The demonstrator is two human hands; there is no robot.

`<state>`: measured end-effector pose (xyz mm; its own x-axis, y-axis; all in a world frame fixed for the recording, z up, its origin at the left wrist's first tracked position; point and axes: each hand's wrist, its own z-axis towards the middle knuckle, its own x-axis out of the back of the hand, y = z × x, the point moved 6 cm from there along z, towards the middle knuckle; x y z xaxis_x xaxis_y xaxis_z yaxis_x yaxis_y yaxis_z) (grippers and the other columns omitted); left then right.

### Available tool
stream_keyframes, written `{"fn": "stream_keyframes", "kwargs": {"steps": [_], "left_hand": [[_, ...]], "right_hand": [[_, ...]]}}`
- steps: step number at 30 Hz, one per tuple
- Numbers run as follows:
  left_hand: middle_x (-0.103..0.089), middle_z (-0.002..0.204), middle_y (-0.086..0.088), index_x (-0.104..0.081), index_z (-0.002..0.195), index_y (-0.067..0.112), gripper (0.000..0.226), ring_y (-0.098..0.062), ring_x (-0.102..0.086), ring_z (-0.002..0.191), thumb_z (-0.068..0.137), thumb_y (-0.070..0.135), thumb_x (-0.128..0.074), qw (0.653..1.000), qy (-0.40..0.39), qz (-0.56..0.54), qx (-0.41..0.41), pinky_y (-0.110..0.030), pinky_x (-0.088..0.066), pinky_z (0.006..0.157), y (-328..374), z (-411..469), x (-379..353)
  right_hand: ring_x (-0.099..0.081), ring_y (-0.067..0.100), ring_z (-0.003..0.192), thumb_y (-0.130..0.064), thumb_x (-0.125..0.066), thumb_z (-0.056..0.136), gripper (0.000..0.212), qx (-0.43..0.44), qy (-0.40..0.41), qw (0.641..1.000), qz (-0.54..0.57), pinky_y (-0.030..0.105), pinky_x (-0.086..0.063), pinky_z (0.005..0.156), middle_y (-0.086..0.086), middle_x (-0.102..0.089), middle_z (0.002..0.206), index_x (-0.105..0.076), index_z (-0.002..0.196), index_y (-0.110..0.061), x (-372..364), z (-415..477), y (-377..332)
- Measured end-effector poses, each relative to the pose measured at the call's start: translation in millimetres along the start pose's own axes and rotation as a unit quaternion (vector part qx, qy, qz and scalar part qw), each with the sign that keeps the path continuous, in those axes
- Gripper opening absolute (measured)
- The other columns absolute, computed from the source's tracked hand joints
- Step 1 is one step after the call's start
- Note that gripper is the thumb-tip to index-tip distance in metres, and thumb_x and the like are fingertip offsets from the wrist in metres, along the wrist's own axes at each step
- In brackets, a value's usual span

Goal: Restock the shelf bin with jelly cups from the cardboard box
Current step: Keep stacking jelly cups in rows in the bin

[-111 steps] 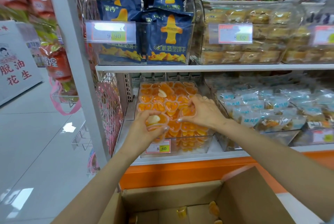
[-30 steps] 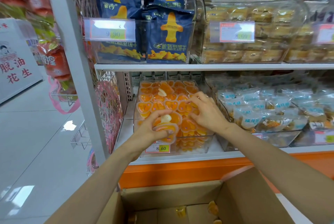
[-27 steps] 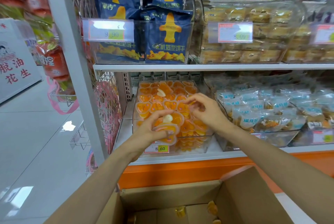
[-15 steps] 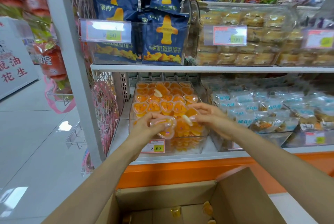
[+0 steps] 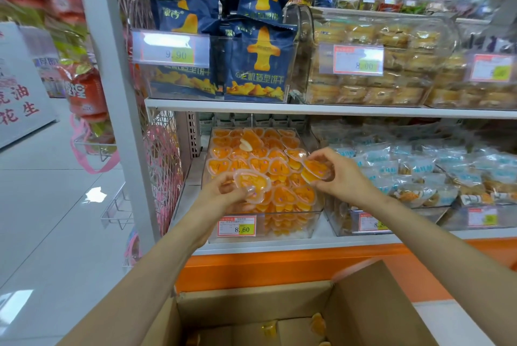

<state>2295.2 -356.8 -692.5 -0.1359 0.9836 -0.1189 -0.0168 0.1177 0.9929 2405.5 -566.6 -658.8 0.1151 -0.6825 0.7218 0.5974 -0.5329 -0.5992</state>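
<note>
Both hands pinch cups above bin.

Shop, price tags, shelves w/ snacks

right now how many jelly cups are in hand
2: left cup in the left hand over the shelf bin front; right cup in the right hand at its right side. More may hide under the left cup.

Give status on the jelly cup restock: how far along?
Mostly done: the shelf bin is heaped with orange jelly cups. In hand: the left hand holds one cup over the bin's front, and the right hand pinches a second cup. Left: place those two, plus a few loose cups lying in the cardboard box.
</note>
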Motion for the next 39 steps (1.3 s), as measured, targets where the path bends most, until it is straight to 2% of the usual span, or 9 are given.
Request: {"fn": "stream_keyframes", "kwargs": {"steps": [3,5,10,14,18,23,28,31,39], "left_hand": [[-0.066,0.109,-0.017,-0.060,0.108,0.005,0.027,-0.027,-0.066,0.097,0.083,0.010,-0.067,0.998,0.009,0.059,-0.008,-0.034,-0.054,0.086,0,-2,5],[-0.066,0.109,-0.016,-0.060,0.106,0.006,0.023,-0.025,-0.065,0.096,0.083,0.008,-0.066,0.998,0.015,0.065,-0.020,-0.029,-0.053,0.083,1,-2,8],[-0.065,0.109,-0.019,-0.061,0.108,0.005,0.026,-0.028,-0.064,0.096,0.083,0.008,-0.066,0.998,0.032,0.057,-0.027,-0.030,-0.054,0.077,4,-2,14],[-0.067,0.109,-0.016,-0.061,0.109,0.007,0.026,-0.025,-0.065,0.096,0.083,0.009,-0.066,0.998,0.032,0.057,-0.026,-0.024,-0.052,0.072,5,-2,14],[-0.068,0.107,-0.011,-0.061,0.109,0.008,0.026,-0.025,-0.065,0.099,0.083,0.009,-0.066,0.998,0.037,0.052,-0.027,-0.025,-0.052,0.074,6,-3,15],[-0.068,0.107,-0.010,-0.062,0.109,0.009,0.026,-0.026,-0.065,0.099,0.083,0.009,-0.066,0.997,0.041,0.057,-0.031,-0.030,-0.054,0.080,7,-3,16],[-0.069,0.106,-0.007,-0.061,0.109,0.010,0.026,-0.023,-0.065,0.098,0.083,0.009,-0.066,0.997,0.037,0.059,-0.029,-0.024,-0.050,0.074,6,-3,12],[-0.068,0.106,-0.008,-0.061,0.109,0.010,0.027,-0.023,-0.065,0.098,0.083,0.009,-0.066,0.997,0.036,0.058,-0.028,-0.025,-0.051,0.075,5,-3,11],[-0.070,0.103,-0.008,-0.058,0.112,0.008,0.035,-0.021,-0.067,0.091,0.079,0.008,-0.070,0.998,0.041,0.036,-0.018,-0.024,-0.052,0.074,3,-1,13]], "right_hand": [[-0.052,0.011,0.102,-0.004,-0.074,0.074,0.051,0.003,0.011,1.000,-0.028,0.002,-0.039,0.076,-0.002,-0.052,0.114,-0.052,0.117,-0.020,0,9,2],[-0.048,0.013,0.104,-0.002,-0.074,0.072,0.050,0.019,-0.005,0.999,-0.048,-0.001,-0.033,0.078,0.004,-0.048,0.114,-0.056,0.116,-0.018,1,16,0],[-0.046,0.014,0.098,-0.020,-0.074,0.079,0.037,0.078,-0.115,0.978,-0.156,0.022,-0.035,0.083,-0.005,-0.054,0.110,-0.061,0.113,-0.024,-8,27,-9],[-0.044,0.019,0.117,0.004,-0.063,0.079,0.047,0.079,-0.169,0.960,-0.209,0.033,-0.035,0.102,0.001,-0.049,0.125,-0.063,0.115,-0.026,-23,25,-3],[-0.043,0.022,0.116,0.004,-0.056,0.082,0.054,0.052,-0.182,0.957,-0.218,0.039,-0.039,0.102,-0.001,-0.042,0.126,-0.059,0.122,-0.033,-30,15,6],[-0.035,0.004,0.122,-0.038,-0.065,0.084,0.047,0.040,-0.161,0.957,-0.240,0.039,-0.022,0.113,-0.009,-0.040,0.137,-0.050,0.129,-0.041,-27,6,2],[-0.045,0.011,0.113,-0.067,-0.054,0.072,0.042,0.018,-0.086,0.982,-0.170,0.044,-0.042,0.098,-0.009,-0.050,0.122,-0.058,0.109,-0.047,-28,2,5],[-0.048,0.012,0.108,-0.054,-0.066,0.075,0.028,0.007,-0.054,0.988,-0.145,0.042,-0.044,0.095,-0.009,-0.054,0.113,-0.053,0.098,-0.045,-29,5,4],[-0.055,0.015,0.109,-0.022,-0.083,0.067,0.060,-0.030,-0.039,0.997,-0.054,0.040,-0.047,0.095,-0.004,-0.059,0.113,-0.044,0.112,-0.031,-12,40,9]]}}
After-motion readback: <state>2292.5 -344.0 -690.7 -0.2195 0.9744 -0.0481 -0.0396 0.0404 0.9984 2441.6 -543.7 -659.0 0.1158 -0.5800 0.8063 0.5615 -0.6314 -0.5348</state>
